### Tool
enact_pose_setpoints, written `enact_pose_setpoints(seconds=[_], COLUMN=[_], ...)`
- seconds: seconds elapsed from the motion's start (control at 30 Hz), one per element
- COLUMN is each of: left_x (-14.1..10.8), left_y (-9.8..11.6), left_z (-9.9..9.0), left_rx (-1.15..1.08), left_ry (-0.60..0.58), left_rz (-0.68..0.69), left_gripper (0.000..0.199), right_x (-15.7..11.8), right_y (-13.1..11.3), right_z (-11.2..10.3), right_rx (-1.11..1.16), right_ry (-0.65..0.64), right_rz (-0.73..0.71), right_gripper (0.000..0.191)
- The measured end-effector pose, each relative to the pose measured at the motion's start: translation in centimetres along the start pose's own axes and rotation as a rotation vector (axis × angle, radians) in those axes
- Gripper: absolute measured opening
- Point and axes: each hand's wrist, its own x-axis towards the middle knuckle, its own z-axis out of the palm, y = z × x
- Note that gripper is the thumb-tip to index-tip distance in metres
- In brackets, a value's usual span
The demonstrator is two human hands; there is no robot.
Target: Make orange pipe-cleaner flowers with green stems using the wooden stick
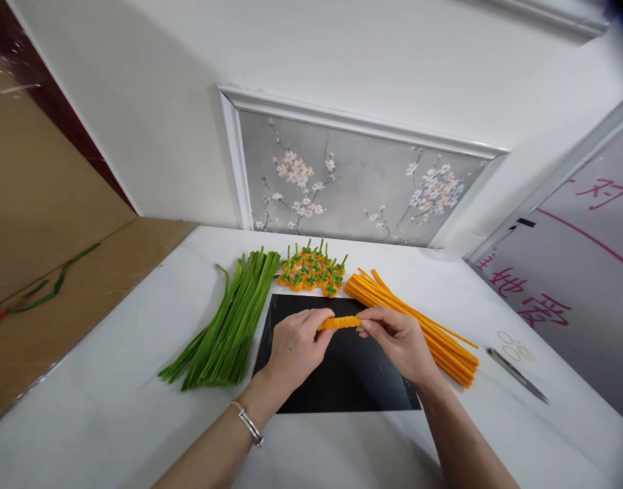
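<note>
An orange coiled piece point(342, 322) is stretched level between my two hands, above a black mat point(352, 380). My left hand point(298, 339) pinches its left end, fingers closed. At its right end my right hand point(398, 339) grips it between thumb and fingers. Green fuzzy stems point(235, 326) lie in a bundle left of the mat. On the right lies a bundle of orange fuzzy stems point(418, 322), partly behind my right hand. Several small orange pieces with green tops point(311, 268) are grouped behind the mat.
Metal tweezers point(518, 375) and a few clear rings point(512, 352) lie on the white table point(112, 414) at the right. A framed floral panel point(352, 183) stands behind it. Brown cardboard point(47, 272) is at the left, a whiteboard with red writing point(586, 258) at the right.
</note>
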Motion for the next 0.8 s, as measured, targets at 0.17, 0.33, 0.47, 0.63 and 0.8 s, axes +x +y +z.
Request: enact_pose_setpoints(seconds=[0.17, 0.33, 0.47, 0.63, 0.8], left_x=[0.5, 0.7, 0.5, 0.8, 1.1], left_y=[0.0, 0.3, 0.6, 0.5, 0.0], left_z=[-0.6, -0.9, -0.8, -1.1, -1.6], left_rx=[-0.136, -0.181, -0.214, -0.293, -0.476], left_ry=[-0.108, -0.141, -0.074, -0.158, -0.417], left_rz=[-0.134, -0.093, -0.136, -0.191, -0.227], left_gripper=[0.042, 0.008, 0.006, 0.009, 0.018], right_x=[0.1, 0.1, 0.0, 0.1, 0.3], right_y=[0.4, 0.2, 0.1, 0.5, 0.9], right_z=[-0.5, -0.3, 0.3, 0.4, -0.2], right_rx=[-0.032, -0.036, 0.026, 0.041, 0.024], right_ry=[0.003, -0.01, 0.028, 0.048, 0.055], right_rz=[-0.011, -0.014, 0.062, 0.081, 0.07], right_gripper=[0.015, 0.016, 0.024, 0.027, 0.026])
